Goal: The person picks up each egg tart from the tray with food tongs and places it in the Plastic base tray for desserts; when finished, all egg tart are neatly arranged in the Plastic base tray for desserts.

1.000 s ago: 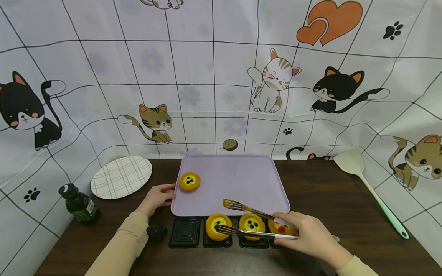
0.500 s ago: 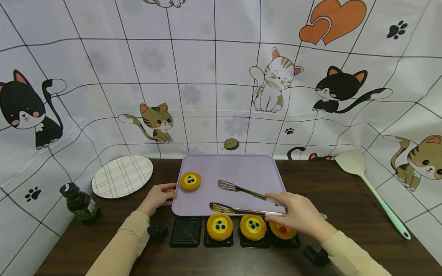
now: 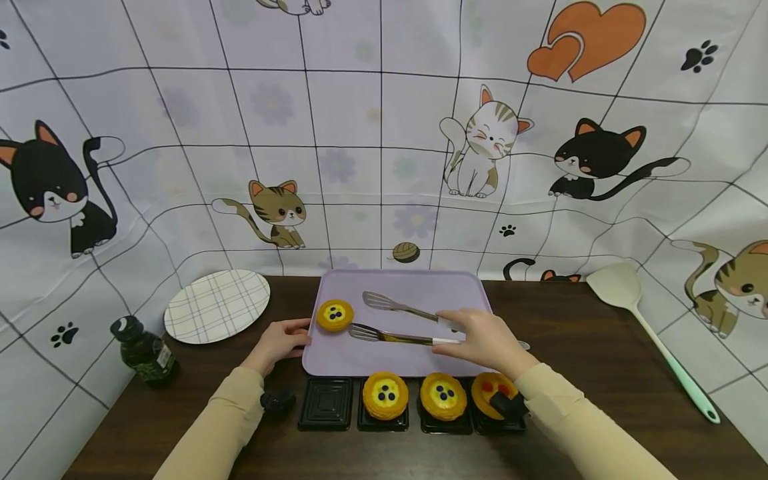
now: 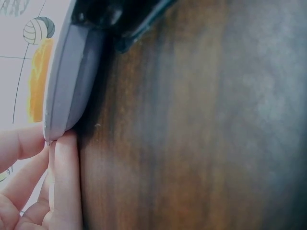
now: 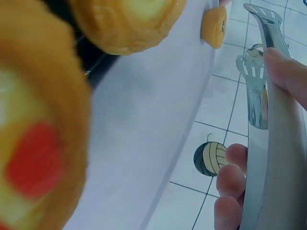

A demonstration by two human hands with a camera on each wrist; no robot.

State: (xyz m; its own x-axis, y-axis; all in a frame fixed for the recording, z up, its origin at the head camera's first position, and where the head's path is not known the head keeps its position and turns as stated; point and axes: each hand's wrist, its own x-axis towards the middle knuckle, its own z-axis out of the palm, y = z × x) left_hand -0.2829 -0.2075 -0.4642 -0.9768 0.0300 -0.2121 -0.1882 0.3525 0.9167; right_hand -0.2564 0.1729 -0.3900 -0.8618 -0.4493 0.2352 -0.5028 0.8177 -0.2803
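Observation:
My left hand [image 3: 281, 345] holds the left rim of the lilac tray [image 3: 432, 283], its fingertips gripping the edge in the left wrist view. In my right hand [image 3: 483, 339] are metal tongs [image 5: 258, 158] with pale handles, their slotted ends spread apart with nothing between them. The tongs reach over the tray, tips pointing left. One egg tart [image 3: 335, 315] with dark dots sits at the tray's left side, just beyond the lower tip. In front of the tray, two dark-dotted tarts [image 3: 385, 396] and a red-topped tart [image 5: 36, 158] stand in black square holders; the right wrist's camera partly covers the latter.
The leftmost black holder [image 3: 325, 404] contains no tart. A checked plate [image 3: 217, 307] leans at the back left, near a dark green bottle [image 3: 144, 353]. On the right, a spatula [image 3: 660, 347] with a mint handle leans against the cat-patterned wall covering [image 3: 360, 133].
My right hand has carried the tongs from over the front tarts leftward and farther back, above the tray near the tart there. The left hand stays at the tray's edge.

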